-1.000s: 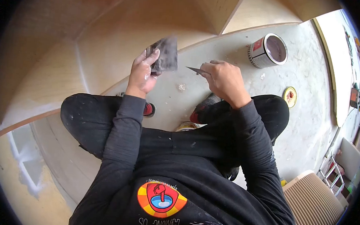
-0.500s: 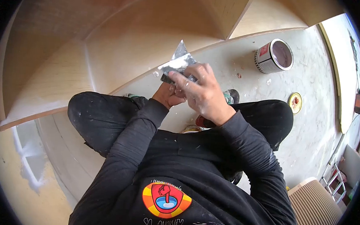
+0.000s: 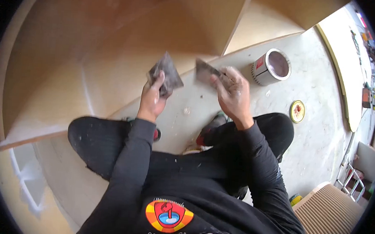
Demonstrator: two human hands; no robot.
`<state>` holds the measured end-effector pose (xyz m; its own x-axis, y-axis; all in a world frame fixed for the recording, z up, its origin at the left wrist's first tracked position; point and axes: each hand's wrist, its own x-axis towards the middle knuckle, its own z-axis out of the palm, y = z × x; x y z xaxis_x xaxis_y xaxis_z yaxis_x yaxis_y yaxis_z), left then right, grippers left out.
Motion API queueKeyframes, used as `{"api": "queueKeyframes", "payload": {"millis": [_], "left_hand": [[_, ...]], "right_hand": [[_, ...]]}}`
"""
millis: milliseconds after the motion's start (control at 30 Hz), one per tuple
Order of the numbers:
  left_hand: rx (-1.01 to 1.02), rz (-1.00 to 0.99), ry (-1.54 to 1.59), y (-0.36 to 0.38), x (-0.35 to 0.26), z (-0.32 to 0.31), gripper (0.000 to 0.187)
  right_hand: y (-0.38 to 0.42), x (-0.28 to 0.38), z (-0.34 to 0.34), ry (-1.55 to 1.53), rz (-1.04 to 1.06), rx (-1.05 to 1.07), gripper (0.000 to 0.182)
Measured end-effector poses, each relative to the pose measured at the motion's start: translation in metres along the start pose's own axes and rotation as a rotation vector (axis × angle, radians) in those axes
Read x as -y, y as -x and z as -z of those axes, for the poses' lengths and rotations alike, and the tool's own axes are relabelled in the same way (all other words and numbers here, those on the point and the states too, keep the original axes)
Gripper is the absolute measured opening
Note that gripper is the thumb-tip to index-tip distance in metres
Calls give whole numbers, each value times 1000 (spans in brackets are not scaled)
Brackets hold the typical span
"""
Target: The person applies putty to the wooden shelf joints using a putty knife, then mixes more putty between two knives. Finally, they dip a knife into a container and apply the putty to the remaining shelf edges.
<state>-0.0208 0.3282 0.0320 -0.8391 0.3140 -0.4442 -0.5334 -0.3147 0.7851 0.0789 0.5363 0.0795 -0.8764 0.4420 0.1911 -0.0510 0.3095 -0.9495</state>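
My left hand (image 3: pixel 152 101) is closed round a flat metal putty knife (image 3: pixel 168 69), its thumb lying along the grey, smeared blade. A second putty knife (image 3: pixel 206 71), somewhat blurred, is gripped in my right hand (image 3: pixel 235 96), whose fingers carry whitish smears. The two blades are apart, side by side in front of the wooden cabinet (image 3: pixel 131 59). To the right of my right hand, an open can (image 3: pixel 259 74) of greyish-pink paste stands on the floor.
A round yellow-rimmed lid (image 3: pixel 297 111) lies on the pale, spotted floor (image 3: pixel 317 145). My bent knees are on either side. A ribbed beige panel (image 3: pixel 326 217) is at lower right, with a metal frame (image 3: pixel 353 185) beyond it. A cabinet divider (image 3: pixel 232 26) rises ahead.
My hands were together with the blades overlapping. They have since separated, the left moving left, the right moving right, each with a putty knife. The view has also shifted slightly.
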Motion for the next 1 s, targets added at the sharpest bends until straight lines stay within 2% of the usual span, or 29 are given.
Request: {"api": "queueKeyframes", "payload": {"millis": [33,67,100,133,200,233,267,300,333,367,400,433,500,533,1000], "left_hand": [[-5,-32,-77,5,-3,-9,38],[-16,-63,-152,8,-6,-17,38],[10,-70,-152,5,-3,-19,38],[20,-171,-199,1,3,-15,40],[20,-354,-345,-3,-3,-10,43],[15,-439,-444,-1,-10,-2,44],[2,-521,-772,10,-30,-3,47],[-5,-604,-1098,31,-59,-18,50],[142,-617,-1309,62,-95,-44,58],[234,-745,-1128,76,-104,-49,65],[286,-868,-1479,105,-135,-64,65],[305,-899,-1431,129,-150,-74,63],[379,-993,-1650,182,-182,-69,57],[472,-1037,-1928,201,-205,-49,50],[671,-1037,-1959,228,-237,-69,49]], "right_hand": [[-3,9,7,-406,-279,109,9],[-5,3,5,-628,-297,105,13],[-6,-4,4,-723,-325,117,12],[-6,-9,4,-820,-357,131,12],[-12,-15,7,-829,-367,103,10],[-12,-14,6,-887,-439,24,11],[-12,-17,7,-952,-513,-70,13],[-14,-29,7,-981,-497,-147,17],[-13,-37,6,-989,-487,-185,19],[-12,-29,10,-943,-520,-186,20],[-10,-22,11,-894,-563,-180,22],[-7,-25,8,-915,-545,-170,23],[-7,-22,6,-919,-499,-135,24],[-7,-11,8,-914,-501,-118,23],[-5,-8,11,-810,-444,-93,22]]}}
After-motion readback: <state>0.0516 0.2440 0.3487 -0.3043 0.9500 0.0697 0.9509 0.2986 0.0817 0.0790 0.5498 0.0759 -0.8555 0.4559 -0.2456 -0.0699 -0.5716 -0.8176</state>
